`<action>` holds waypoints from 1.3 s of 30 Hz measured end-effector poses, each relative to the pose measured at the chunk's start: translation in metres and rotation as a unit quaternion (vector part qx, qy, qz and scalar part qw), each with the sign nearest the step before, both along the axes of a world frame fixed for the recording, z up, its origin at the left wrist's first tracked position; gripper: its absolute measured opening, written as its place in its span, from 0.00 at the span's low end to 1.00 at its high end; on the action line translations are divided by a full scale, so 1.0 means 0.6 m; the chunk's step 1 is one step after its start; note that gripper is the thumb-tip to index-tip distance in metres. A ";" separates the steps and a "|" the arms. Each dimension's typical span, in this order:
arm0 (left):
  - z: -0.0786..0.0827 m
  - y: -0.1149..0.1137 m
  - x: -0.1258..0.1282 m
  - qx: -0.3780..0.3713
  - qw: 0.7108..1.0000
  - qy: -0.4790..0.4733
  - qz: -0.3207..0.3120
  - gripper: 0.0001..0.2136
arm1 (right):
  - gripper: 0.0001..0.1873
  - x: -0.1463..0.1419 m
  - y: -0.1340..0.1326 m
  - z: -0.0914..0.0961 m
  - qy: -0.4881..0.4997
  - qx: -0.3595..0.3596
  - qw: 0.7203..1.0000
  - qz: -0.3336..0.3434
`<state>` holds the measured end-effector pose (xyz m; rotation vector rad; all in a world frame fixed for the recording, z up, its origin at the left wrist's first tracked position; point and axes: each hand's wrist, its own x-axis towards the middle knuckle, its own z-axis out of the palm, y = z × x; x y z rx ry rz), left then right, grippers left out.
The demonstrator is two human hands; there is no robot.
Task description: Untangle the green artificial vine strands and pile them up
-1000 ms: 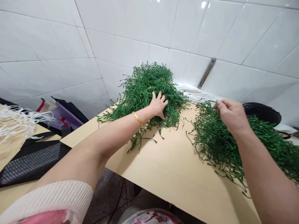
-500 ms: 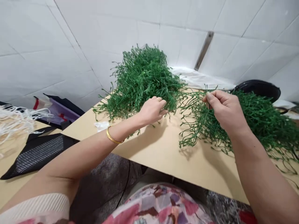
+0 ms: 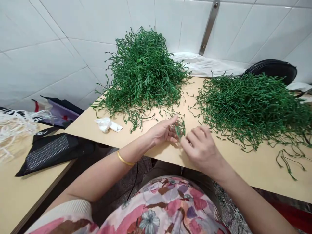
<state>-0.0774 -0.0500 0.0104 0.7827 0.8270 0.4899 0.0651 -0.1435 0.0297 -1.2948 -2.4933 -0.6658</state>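
Two hands meet at the near edge of the tan table (image 3: pixel 170 169), both pinching one small green sprig (image 3: pixel 179 128) — thin, wiry, branching plastic stems, dark green. Left hand (image 3: pixel 162 131) grips it with thumb and fingers closed; right hand (image 3: pixel 201 148) does the same from the near side. Behind the sprig: left heap of like stems (image 3: pixel 143 74), tall and tangled; right heap (image 3: pixel 253 104), flatter — and a crumpled white scrap (image 3: pixel 107 124) left of the sprig.
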 end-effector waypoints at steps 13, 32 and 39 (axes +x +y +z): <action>0.019 0.127 0.083 0.073 0.992 -0.107 0.009 0.03 | 0.13 0.080 0.082 -0.003 0.392 -0.070 0.917 -0.002; -0.006 0.165 0.084 0.211 0.964 -0.085 0.140 0.17 | 0.17 0.046 0.206 -0.050 0.717 -0.327 0.613 -0.057; 0.000 0.146 0.083 0.386 0.911 -0.012 0.148 0.11 | 0.14 0.064 0.202 -0.060 0.675 -0.293 0.674 -0.069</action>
